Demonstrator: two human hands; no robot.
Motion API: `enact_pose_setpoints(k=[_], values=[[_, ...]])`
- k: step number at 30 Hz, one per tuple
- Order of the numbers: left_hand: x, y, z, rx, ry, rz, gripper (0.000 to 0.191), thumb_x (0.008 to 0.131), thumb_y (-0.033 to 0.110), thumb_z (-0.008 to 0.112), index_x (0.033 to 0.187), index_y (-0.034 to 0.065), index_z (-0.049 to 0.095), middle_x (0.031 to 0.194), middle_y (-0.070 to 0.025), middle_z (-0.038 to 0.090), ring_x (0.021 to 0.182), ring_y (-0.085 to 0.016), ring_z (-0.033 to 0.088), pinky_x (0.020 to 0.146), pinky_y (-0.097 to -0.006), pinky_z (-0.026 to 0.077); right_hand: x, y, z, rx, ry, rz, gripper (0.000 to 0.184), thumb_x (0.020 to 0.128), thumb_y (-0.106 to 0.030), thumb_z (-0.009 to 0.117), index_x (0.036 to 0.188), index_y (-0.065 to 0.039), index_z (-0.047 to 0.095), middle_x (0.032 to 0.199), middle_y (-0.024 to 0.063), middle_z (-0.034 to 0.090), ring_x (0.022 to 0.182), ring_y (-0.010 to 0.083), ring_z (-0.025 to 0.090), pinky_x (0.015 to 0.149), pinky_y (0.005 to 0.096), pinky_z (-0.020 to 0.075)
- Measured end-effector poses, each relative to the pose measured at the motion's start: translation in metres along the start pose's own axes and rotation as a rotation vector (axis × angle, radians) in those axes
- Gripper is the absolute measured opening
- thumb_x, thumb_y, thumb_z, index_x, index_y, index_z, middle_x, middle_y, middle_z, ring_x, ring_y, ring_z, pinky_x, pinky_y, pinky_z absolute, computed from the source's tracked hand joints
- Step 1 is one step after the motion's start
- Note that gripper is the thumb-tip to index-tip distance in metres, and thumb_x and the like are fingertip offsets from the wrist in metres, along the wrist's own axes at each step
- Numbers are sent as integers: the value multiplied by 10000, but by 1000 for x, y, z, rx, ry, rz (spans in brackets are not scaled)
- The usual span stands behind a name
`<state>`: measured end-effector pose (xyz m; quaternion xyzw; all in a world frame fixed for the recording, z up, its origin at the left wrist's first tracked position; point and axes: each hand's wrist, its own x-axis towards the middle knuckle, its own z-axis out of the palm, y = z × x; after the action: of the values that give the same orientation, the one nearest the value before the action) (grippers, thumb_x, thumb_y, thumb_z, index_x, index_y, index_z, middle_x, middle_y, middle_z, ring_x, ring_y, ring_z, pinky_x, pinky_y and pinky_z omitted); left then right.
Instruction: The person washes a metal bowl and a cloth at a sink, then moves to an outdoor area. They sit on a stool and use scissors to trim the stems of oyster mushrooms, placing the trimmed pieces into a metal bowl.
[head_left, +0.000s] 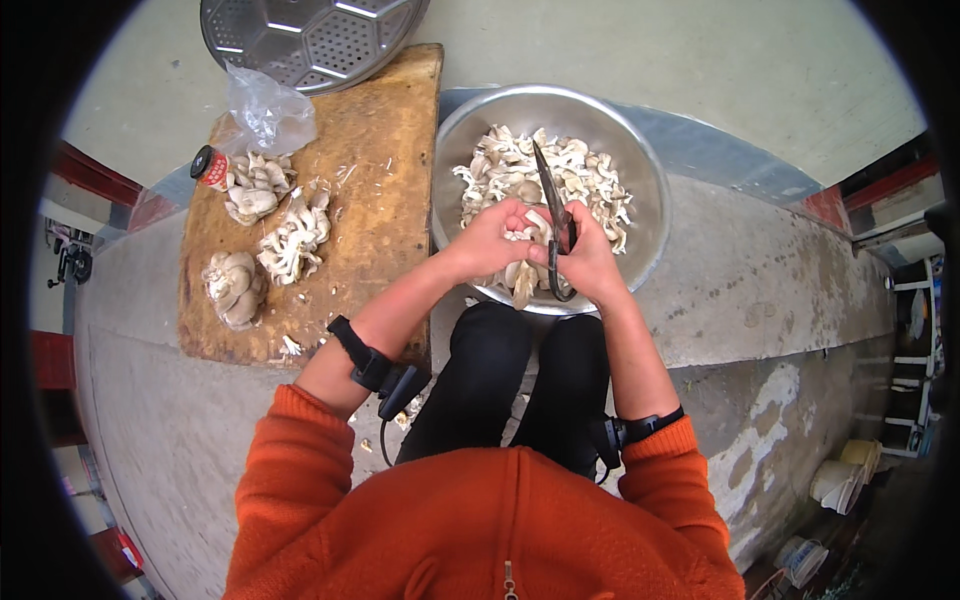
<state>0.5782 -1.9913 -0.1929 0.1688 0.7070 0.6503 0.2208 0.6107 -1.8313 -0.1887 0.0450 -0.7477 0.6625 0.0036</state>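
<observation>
My left hand (491, 244) grips a small cluster of oyster mushrooms (520, 277) over the near side of a wide stainless steel basin (646, 176). In my right hand (590, 259) is a pair of dark scissors (550, 184), its blades pointing away from me and its handle loops at the palm. My right thumb reaches across to the cluster, close to the left fingers. Beneath both hands, the basin holds many torn oyster mushroom pieces (585, 176). My hands partly hide the cluster and the nearer pieces.
Left of the basin, a wooden board (382, 247) carries several oyster mushroom clumps (234, 289), a jar with a black lid (211, 166) and a clear plastic bag (270, 112). A perforated metal steamer tray (322, 41) leans at the back. Buckets (836, 484) stand far right.
</observation>
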Motion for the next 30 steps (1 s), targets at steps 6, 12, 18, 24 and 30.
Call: enact_pose_setpoints(k=[6,12,18,24,30], values=[[-4,7,-13,282,177,-20,166,669,60,659,814,8,598,798,-54,584,787,-98,520,713,-225,420,8,-7,-2,-106,180,122,294,625,19,667,836,-33,471,647,-53,429,584,20,383,529,173,354],[-2,12,-3,116,160,-69,225,665,133,716,825,0,632,815,-53,608,773,-105,552,705,-235,441,6,-15,-5,157,188,117,312,618,53,654,843,-31,455,711,-2,524,645,52,489,596,201,431],[-1,10,4,99,105,-130,218,661,116,707,801,-27,622,761,-47,594,713,-100,534,644,-238,429,4,-17,1,356,187,132,342,616,85,657,851,-26,435,731,15,511,728,107,554,614,220,462],[-2,12,-4,-56,122,-261,244,636,153,693,805,-15,637,740,-76,606,684,-124,546,640,-248,435,6,-21,-5,404,226,148,303,676,76,605,875,-19,397,872,135,584,768,146,575,633,249,483],[-3,15,-4,40,236,-208,218,687,151,673,782,-39,623,740,-50,588,678,-100,527,612,-231,424,9,-21,-9,-23,155,51,340,646,-12,688,803,-20,387,839,101,598,700,95,554,602,222,457]])
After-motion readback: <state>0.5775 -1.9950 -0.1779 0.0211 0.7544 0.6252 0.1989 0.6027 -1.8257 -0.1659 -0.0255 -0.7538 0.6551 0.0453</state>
